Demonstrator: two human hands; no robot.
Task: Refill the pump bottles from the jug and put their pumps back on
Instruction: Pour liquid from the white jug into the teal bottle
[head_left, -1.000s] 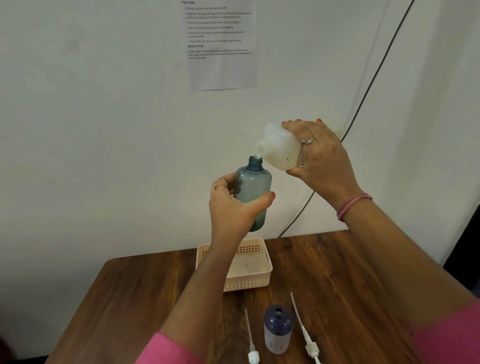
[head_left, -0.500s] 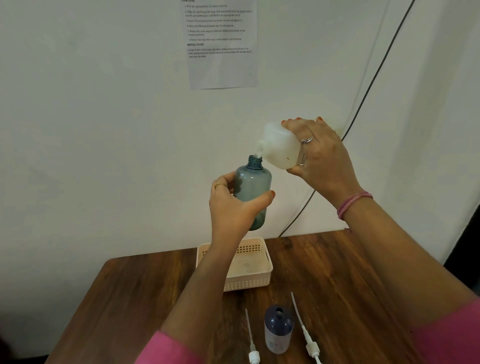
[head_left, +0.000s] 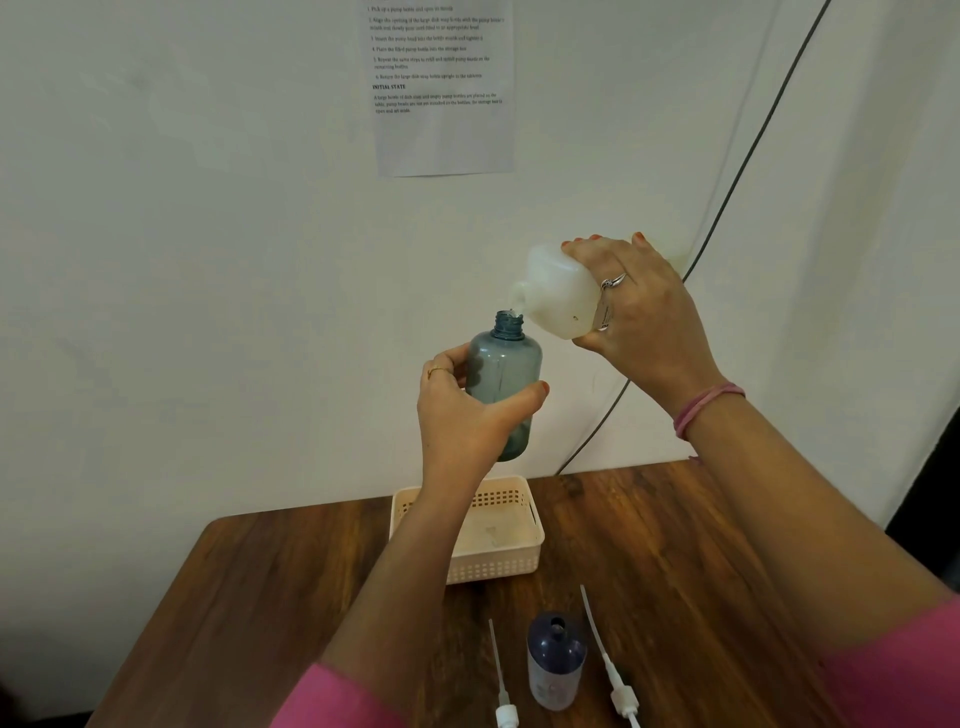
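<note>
**Inspector A:** Printed white paper sheet taped to the wall. Heading "INITIAL STATE" legible; numbered lines above mostly too small, though "pump bottle" and "storage box" readable. No brand readable on any container.

**Inspector B:** Count, please.

**Inspector A:** Two pump bottles: one translucent grey-blue plastic bottle held in the air above the table, one dark blue-capped clear bottle standing upright on the brown wooden table. Two white pump heads with long dip tubes: left pump and right pump, lying flat either side of the standing bottle, tubes pointing away toward the wall. One translucent white plastic jug. One cream perforated plastic basket at the far edge of the table.

**Inspector B:** Orientation and grip?

**Inspector A:** Grey-blue bottle near upright, long axis vertical, open neck up. Left hand wrapped round its body, thumb across the front, fingers behind. Jug tipped, long axis slanting down to the left, spout at the bottle's neck. Right hand clasping the jug's base end, fingers curled over the top. Pale liquid visible at the mouth.
</note>
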